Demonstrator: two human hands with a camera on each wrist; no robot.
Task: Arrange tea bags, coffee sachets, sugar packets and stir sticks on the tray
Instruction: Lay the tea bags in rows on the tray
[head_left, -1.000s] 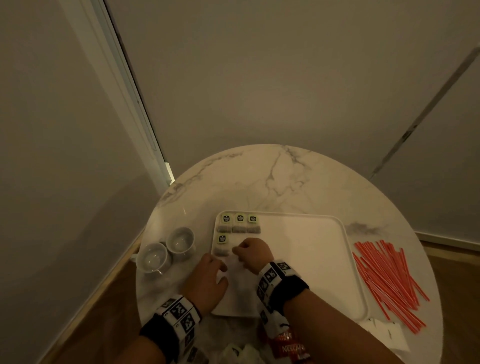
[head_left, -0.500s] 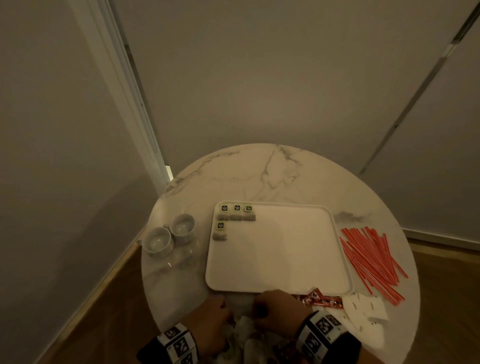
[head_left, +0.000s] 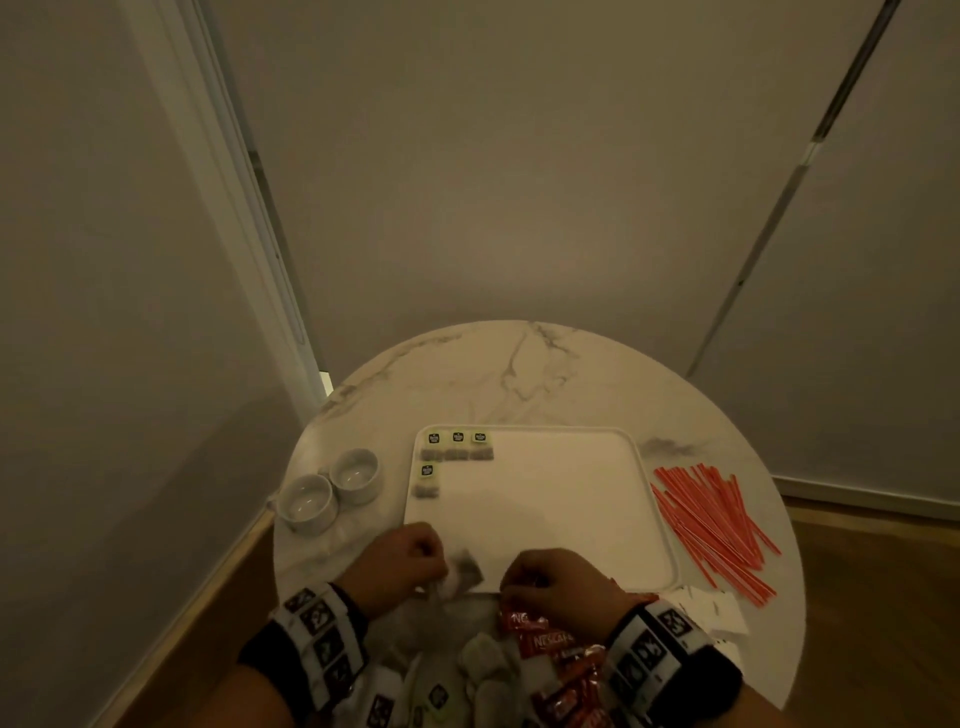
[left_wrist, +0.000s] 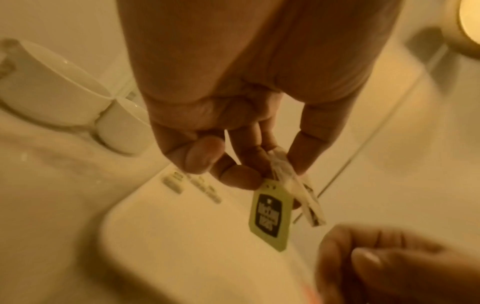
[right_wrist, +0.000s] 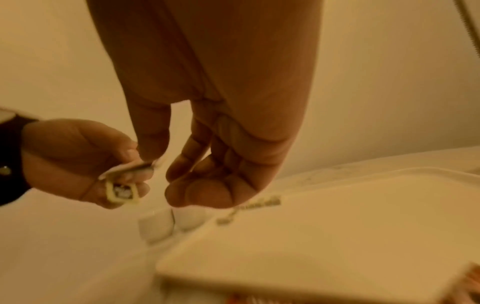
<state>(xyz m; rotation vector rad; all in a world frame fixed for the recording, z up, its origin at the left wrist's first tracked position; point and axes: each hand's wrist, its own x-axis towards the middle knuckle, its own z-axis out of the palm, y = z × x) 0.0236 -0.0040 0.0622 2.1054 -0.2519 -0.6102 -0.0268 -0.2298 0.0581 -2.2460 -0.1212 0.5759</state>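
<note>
A tea bag (left_wrist: 293, 185) is pinched at its top between thumb and fingers of the left hand (head_left: 400, 564), and its yellow-green tag (left_wrist: 270, 214) hangs just below the grip. The bag is held above the near left edge of the tray (head_left: 545, 519). The right hand (head_left: 550, 577) is seen just beside the grip, to its right, with fingers loosely curled; nothing can be made out in it. Nearer than the grip, a heap of loose tea bags (head_left: 483, 670) and red coffee sachets (head_left: 550, 644) lies on the table (head_left: 519, 374).

Beyond the grip, four tea bags are laid on the tray: one (head_left: 427, 480) in a started second row straight ahead, then a row of three (head_left: 458, 446) along the far left edge. The next slot is judged to lie ahead of the grip and slightly to its right, beside the single bag. The placed bags lie with tags pointing away, so the held bag would be carried forward with its long axis running away from the person. The left hand is the nearer one. Well to the right of the grip, red stir sticks (head_left: 711, 525) and white sugar packets (head_left: 711, 608) wait on the table; two cups (head_left: 332, 488) stand to the left.
</note>
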